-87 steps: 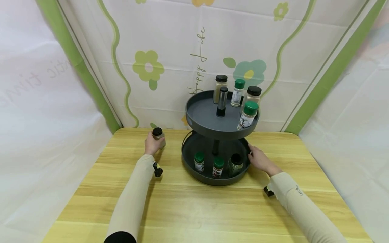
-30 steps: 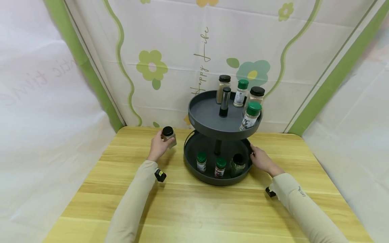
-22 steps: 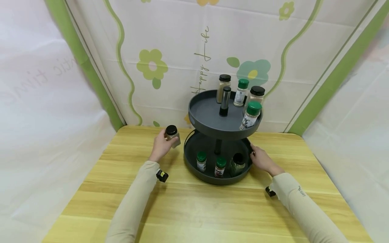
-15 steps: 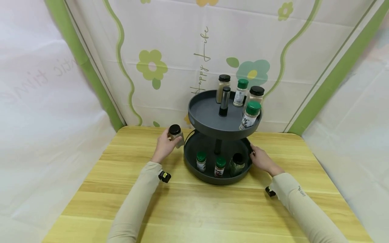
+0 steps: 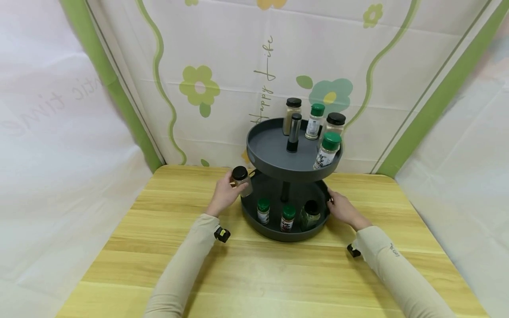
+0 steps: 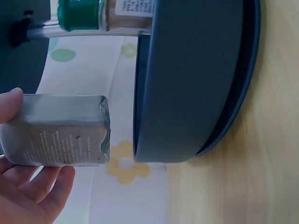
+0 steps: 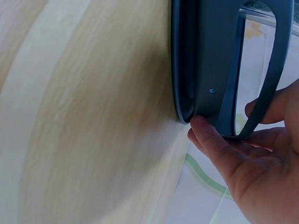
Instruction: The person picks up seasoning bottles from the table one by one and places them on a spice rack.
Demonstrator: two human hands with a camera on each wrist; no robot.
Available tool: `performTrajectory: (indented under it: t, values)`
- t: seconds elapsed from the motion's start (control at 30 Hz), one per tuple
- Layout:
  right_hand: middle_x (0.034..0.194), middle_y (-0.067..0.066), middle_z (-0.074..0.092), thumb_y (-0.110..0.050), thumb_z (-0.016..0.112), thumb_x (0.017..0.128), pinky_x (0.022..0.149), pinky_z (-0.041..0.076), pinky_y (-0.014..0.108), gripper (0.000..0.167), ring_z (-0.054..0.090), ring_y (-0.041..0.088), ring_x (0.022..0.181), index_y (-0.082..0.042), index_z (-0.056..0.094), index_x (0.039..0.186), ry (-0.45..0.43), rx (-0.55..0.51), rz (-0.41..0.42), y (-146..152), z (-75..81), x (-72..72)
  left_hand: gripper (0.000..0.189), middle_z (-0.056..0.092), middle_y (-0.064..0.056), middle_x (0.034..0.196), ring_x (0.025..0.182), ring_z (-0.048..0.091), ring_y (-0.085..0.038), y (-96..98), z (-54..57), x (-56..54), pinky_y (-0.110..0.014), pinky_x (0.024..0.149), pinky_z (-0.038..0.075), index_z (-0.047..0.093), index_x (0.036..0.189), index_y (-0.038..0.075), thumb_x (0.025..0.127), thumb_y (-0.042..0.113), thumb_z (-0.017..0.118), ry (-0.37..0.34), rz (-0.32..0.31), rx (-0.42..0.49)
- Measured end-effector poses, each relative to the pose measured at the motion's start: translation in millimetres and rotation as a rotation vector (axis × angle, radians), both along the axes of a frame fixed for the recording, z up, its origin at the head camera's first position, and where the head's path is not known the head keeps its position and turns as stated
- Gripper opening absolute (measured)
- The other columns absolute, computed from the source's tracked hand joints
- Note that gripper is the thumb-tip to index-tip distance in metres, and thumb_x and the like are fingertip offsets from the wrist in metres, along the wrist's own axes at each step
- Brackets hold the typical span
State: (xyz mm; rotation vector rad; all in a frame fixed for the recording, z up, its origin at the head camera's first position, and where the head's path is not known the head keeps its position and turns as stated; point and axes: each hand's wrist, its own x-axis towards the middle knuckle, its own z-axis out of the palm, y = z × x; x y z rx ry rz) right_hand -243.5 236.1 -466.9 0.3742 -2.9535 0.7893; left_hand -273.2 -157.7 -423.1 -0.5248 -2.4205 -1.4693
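My left hand (image 5: 224, 195) holds a glass spice jar (image 5: 246, 188) with a black lid, its thumb on one side and its fingers on the other. In the head view the jar overlaps the left rim of the lower tray (image 5: 278, 237) of a dark grey two-tier turntable rack. The left wrist view shows the jar's base (image 6: 103, 130) apart from the tray wall (image 6: 191, 93), higher than its rim. At the right side my right hand (image 5: 343, 208) grips the lower tray's loop handle (image 7: 279, 51), with the thumb hooked through it and fingers against the outside.
Two green-lidded shakers (image 5: 263, 212) (image 5: 287, 219) and a black-lidded jar (image 5: 310, 217) stand at the lower tray's front. The upper tray (image 5: 270, 152) overhangs them and bears several jars (image 5: 325, 154) on its right. A printed curtain (image 5: 222, 119) hangs behind the wooden table (image 5: 254, 274).
My left hand has lifted the black-lidded jar from the table and carried it right to the lower tray's left rim. My right hand has stayed on the handle.
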Motion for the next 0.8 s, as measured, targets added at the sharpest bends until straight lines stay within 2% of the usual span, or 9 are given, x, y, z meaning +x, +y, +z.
performTrajectory:
  t: [0.23, 0.37, 0.6, 0.7, 0.8]
  values:
    - [0.134, 0.041, 0.035, -0.004, 0.042, 0.096, 0.084, 0.045, 0.053, 0.052, 0.049, 0.050, 0.112, 0.019, 0.025, 0.139, -0.007, -0.005, 0.004, 0, 0.7, 1.5, 0.037, 0.063, -0.012, 0.109, 0.106, 0.059, -0.028, 9.7, -6.6, -1.1, -0.041, 0.090, 0.048, 0.057, 0.118, 0.003, 0.085, 0.011, 0.072, -0.012, -0.057, 0.008]
    - [0.135, 0.041, 0.035, -0.004, 0.042, 0.097, 0.085, 0.046, 0.053, 0.052, 0.050, 0.049, 0.111, 0.019, 0.024, 0.140, 0.003, -0.010, 0.005, 0, 1.3, 1.4, 0.036, 0.063, -0.011, 0.108, 0.105, 0.059, -0.027, 12.1, -9.7, -0.7, -0.042, 0.089, 0.049, 0.058, 0.117, 0.004, 0.085, 0.010, 0.072, -0.013, -0.059, 0.005]
    - [0.135, 0.040, 0.035, -0.004, 0.042, 0.097, 0.073, 0.045, 0.044, 0.052, 0.055, 0.044, 0.104, 0.017, 0.024, 0.141, 0.001, -0.034, 0.003, 0, 3.5, 0.9, 0.036, 0.063, -0.010, 0.109, 0.105, 0.059, -0.025, 13.9, -17.7, -0.8, -0.041, 0.085, 0.050, 0.057, 0.117, 0.005, 0.085, 0.015, 0.072, -0.046, -0.045, -0.038]
    - [0.135, 0.040, 0.035, -0.004, 0.041, 0.097, 0.073, 0.044, 0.043, 0.052, 0.056, 0.043, 0.103, 0.017, 0.024, 0.141, 0.001, -0.031, 0.006, 1, 4.1, 1.5, 0.036, 0.063, -0.009, 0.106, 0.096, 0.059, -0.022, 14.9, -21.2, -0.7, -0.037, 0.077, 0.050, 0.057, 0.116, 0.006, 0.086, 0.017, 0.072, -0.052, -0.039, -0.060]
    - [0.136, 0.040, 0.034, -0.004, 0.042, 0.097, 0.073, 0.044, 0.042, 0.052, 0.056, 0.042, 0.101, 0.017, 0.024, 0.141, -0.004, -0.026, 0.006, 1, 3.3, 1.3, 0.034, 0.062, -0.007, 0.097, 0.079, 0.056, -0.020, 15.7, -24.2, -0.5, -0.032, 0.064, 0.046, 0.057, 0.113, 0.006, 0.086, 0.019, 0.072, -0.049, -0.035, -0.087]
